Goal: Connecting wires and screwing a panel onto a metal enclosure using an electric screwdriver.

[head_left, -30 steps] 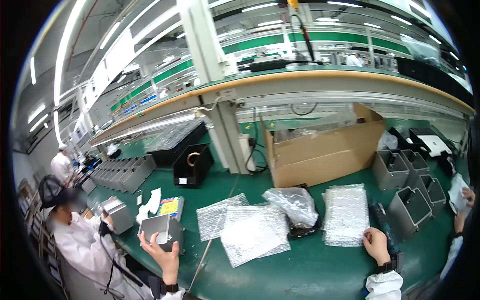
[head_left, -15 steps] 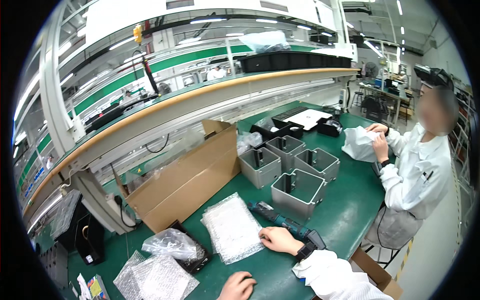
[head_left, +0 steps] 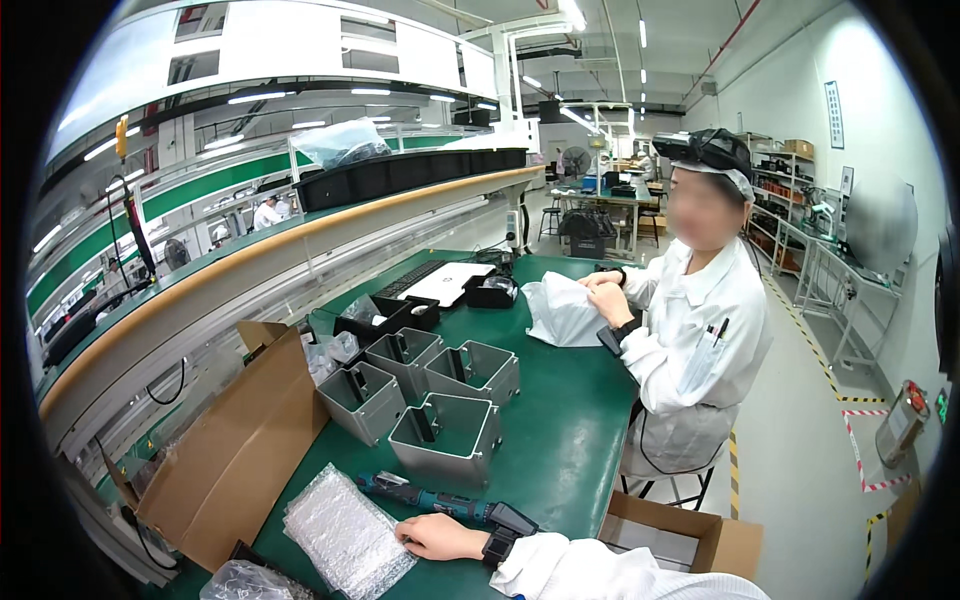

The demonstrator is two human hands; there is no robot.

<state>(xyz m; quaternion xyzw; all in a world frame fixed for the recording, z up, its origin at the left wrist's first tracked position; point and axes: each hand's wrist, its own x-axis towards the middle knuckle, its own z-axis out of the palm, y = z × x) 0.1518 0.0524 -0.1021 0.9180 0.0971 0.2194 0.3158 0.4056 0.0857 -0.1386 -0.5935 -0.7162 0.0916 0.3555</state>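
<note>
My right hand rests on the green table, its fingers loosely bent and apart, the tips at the right edge of a stack of bubble-wrap sheets. No grip on the sheets shows. Just beyond the hand lies a teal-and-black cordless power screwdriver, its battery end near my wrist. My left hand is out of the picture. Further off stand several grey open-topped square housings, each with a black part on an inner wall.
A large open cardboard box stands on the left. Clear plastic bags lie at the near edge. Across the table's right side a co-worker holds a white bag. Another cardboard box is below the table's right edge.
The view has swung right, so everything sits further left in it. My left hand has left the picture. My right hand stays beside the bubble wrap; the co-worker still handles the white bag.
</note>
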